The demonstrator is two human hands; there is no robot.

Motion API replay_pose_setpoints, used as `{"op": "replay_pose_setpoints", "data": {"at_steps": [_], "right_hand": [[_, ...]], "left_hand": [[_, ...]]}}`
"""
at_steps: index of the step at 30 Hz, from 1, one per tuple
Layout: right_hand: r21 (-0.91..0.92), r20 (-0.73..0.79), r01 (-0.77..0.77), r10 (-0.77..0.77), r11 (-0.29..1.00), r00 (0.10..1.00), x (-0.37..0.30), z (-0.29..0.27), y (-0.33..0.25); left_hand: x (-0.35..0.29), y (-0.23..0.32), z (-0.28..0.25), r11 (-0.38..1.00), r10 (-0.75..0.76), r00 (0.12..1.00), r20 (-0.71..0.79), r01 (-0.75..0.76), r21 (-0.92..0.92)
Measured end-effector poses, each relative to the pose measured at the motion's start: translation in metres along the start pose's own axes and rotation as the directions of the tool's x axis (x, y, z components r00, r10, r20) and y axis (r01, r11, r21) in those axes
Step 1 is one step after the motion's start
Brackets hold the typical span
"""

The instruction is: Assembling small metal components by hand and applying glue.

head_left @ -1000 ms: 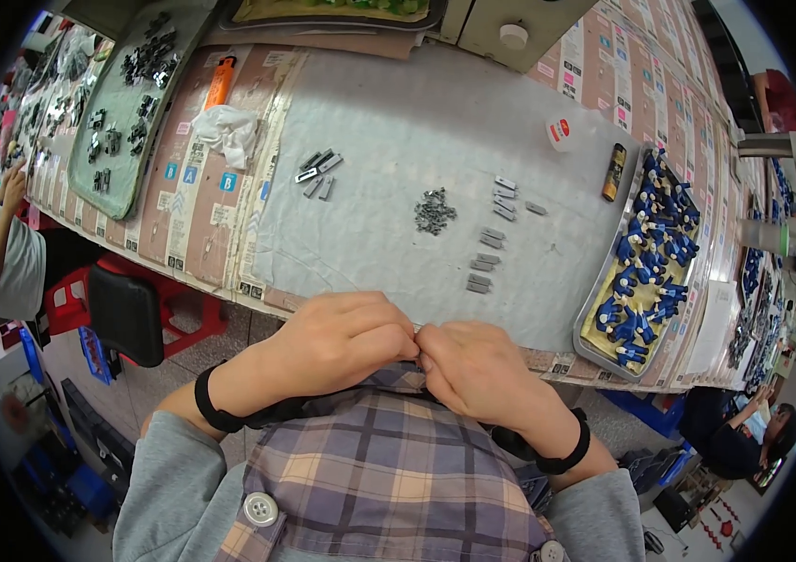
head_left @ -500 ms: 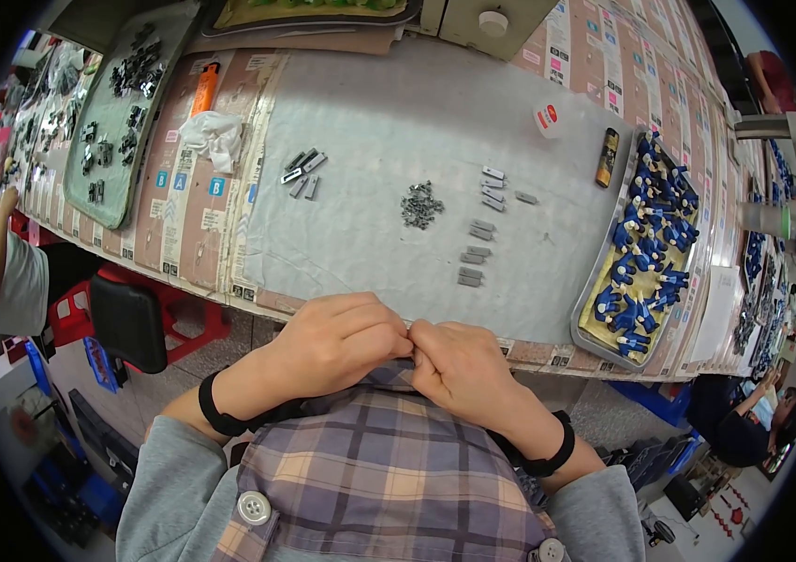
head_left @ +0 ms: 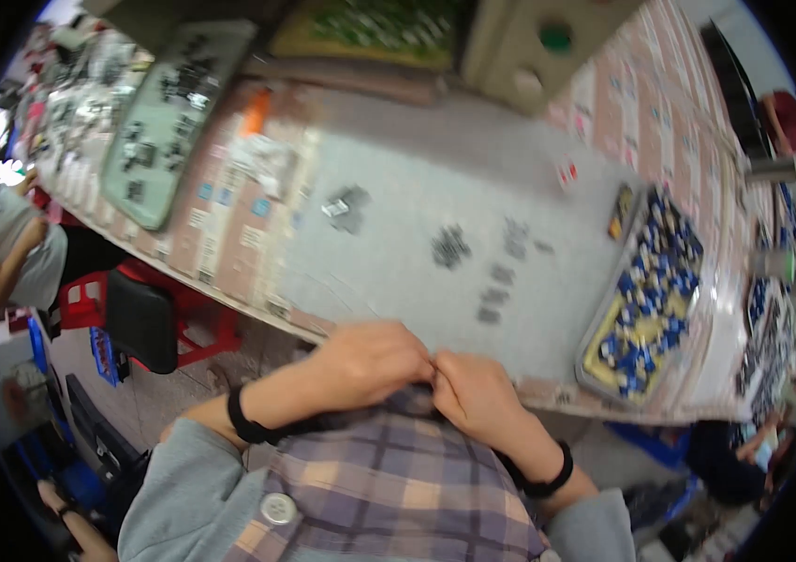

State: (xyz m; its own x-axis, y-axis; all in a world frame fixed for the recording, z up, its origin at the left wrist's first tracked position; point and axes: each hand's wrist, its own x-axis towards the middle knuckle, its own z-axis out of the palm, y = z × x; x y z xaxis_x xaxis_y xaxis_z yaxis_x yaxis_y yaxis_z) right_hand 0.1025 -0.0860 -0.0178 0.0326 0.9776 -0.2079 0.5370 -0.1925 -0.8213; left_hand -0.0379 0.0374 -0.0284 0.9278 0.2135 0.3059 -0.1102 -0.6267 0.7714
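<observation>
My left hand point(head_left: 375, 359) and my right hand point(head_left: 480, 393) meet in front of my body, at the table's near edge. Both are closed, fingertips pinched together; whatever lies between them is hidden. Beyond them, a pale sheet point(head_left: 389, 155) covers the table. On it lie a small heap of dark little parts point(head_left: 451, 246), a cluster of grey flat pieces point(head_left: 346, 208) to the left, and short rows of similar grey pieces point(head_left: 501, 276) to the right. Motion blur hides the finer detail of these parts.
To the right stands a metal tray point(head_left: 602, 298) of blue-and-white figures, with a dark cylinder point(head_left: 620, 212) beside it. At left are a green tray point(head_left: 150, 211) of black parts, a white cloth point(head_left: 267, 161) and a black-seated stool point(head_left: 143, 318). A person point(head_left: 9, 248) sits beyond. A grey box point(head_left: 501, 56) stands at the back.
The whole view has shifted, so the table and my hands appear lower and further right, and blurred. My hands stay pinched together. Another person's arm now shows at the lower left.
</observation>
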Motion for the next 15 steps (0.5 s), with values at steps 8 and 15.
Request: {"op": "replay_pose_setpoints", "data": {"at_steps": [8,15], "right_hand": [[-0.101,0.153,-0.091,0.106,0.991,0.983,0.0,-0.011,-0.012],[0.009,-0.17,0.024,-0.022,1.0,0.985,0.005,-0.014,-0.027]], "left_hand": [[-0.014,0.0,0.001,0.984,-0.061,0.994,-0.094,0.044,-0.174],[-0.047,0.002,-0.015,0.961,-0.249,0.927,-0.281,0.2,-0.193]]}}
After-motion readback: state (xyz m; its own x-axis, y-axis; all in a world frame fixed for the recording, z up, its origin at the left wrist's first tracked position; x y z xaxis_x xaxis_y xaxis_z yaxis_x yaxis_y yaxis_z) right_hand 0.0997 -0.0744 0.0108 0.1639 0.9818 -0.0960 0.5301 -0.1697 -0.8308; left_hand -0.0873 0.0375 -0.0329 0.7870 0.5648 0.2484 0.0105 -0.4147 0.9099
